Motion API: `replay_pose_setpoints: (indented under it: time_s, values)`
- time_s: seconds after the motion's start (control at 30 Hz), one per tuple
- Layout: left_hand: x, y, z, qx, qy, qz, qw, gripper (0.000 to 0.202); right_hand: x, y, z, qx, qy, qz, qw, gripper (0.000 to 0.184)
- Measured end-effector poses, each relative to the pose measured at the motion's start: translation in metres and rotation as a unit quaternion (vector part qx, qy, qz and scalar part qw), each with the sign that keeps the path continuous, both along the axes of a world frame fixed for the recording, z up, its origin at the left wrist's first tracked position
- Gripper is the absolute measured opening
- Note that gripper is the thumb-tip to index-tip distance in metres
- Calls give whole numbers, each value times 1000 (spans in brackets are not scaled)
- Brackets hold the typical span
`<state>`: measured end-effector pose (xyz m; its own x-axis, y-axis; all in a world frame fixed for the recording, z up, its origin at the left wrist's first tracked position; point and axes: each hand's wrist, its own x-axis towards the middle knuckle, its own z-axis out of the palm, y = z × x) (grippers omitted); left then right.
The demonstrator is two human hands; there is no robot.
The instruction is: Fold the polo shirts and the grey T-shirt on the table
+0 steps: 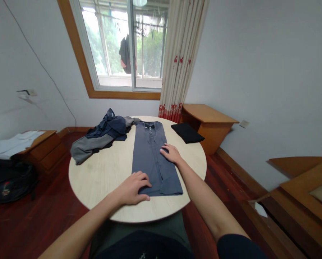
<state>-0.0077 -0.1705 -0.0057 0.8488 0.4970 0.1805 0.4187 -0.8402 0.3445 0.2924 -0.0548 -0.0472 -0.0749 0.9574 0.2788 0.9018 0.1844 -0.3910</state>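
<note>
There is 1 round table (104, 172) with a pale top. On its middle lies 1 gray shirt (147, 158), folded narrow, reaching from the far side toward the near edge. At the far left is a heap of dark blue and gray clothes (107, 130); at the far right lies 1 black folded cloth (187, 133).

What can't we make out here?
Head view, gray shirt: fabric beneath left grip and right grip, covered by them.
Head view, black bag: left side, cut off by frame edge.
Head view, lettering on wearer's top: too small.
</note>
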Motion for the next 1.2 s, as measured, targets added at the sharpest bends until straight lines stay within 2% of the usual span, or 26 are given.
replay_pose_setpoints:
  time_s: [0.1, 0.27, 0.4, 0.6, 0.73, 0.9, 1.1, 1.2]
  values:
    - [-9, -10, 3, 7, 19, 32, 999, 22, -1, 2, 0, 4, -8, -3, 1000, 48]
    - [-12, -25, 3, 19, 47, 95, 994, 21, 0, 3, -1, -4, -2, -3, 1000, 47]
    - [-15, -30, -4, 9, 35, 152, 988, 23, 1, 3, 0, 1, 1, 0, 1000, 47]
    - [-18, -32, -12, 10, -53, 193, 980, 29, 1, 4, -1, 0, 2, -3, 1000, 45]
    - [-21, -37, -6, 25, -101, 183, 978, 29, 1, 4, 0, -6, -2, -5, 1000, 45]
    - [-30, -37, 4, 31, -98, 187, 977, 32, 1, 4, -1, 4, -3, -2, 1000, 45]
    - [-44, -30, 17, 31, 9, 193, 981, 29, 2, 6, -4, 8, -6, 0, 1000, 44]
    - [-43, -24, 28, -28, 65, 175, 982, 26, 3, 7, -4, 9, -5, -1, 1000, 43]
